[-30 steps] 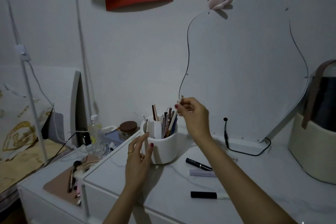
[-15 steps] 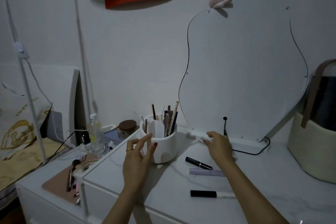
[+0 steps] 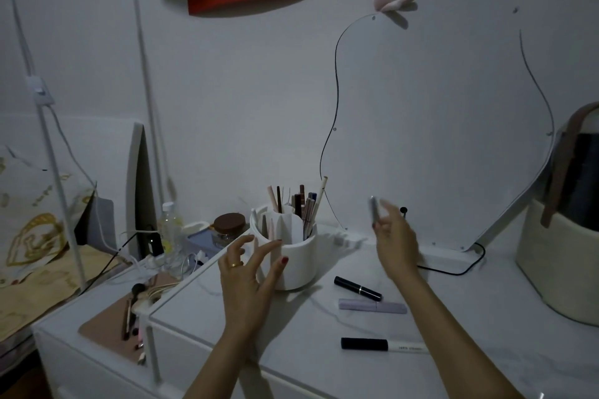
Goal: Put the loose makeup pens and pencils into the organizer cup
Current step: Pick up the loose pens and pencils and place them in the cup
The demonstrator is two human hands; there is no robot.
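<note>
A white organizer cup (image 3: 296,264) stands on the white tabletop (image 3: 324,363) with several pens and pencils (image 3: 303,204) upright in it. My left hand (image 3: 248,272) hovers open at the cup's left side, fingers curled near its wall. My right hand (image 3: 393,236) is raised to the right of the cup, pinching a blurred grey pen (image 3: 373,207) upright. On the table lie a black tube (image 3: 356,288), a lilac pen (image 3: 372,305) and a black-and-white pen (image 3: 384,345).
A wavy-edged mirror (image 3: 437,126) leans on the wall behind, with a black cable (image 3: 453,270) at its base. A woven basket (image 3: 560,256) stands at far right. A brown-lidded jar (image 3: 228,228), a bottle (image 3: 170,230) and a pink tray (image 3: 123,330) sit lower left.
My right hand dropped from above the cup to the table by the mirror base, then rose holding a grey pen. My left hand stayed beside the cup.
</note>
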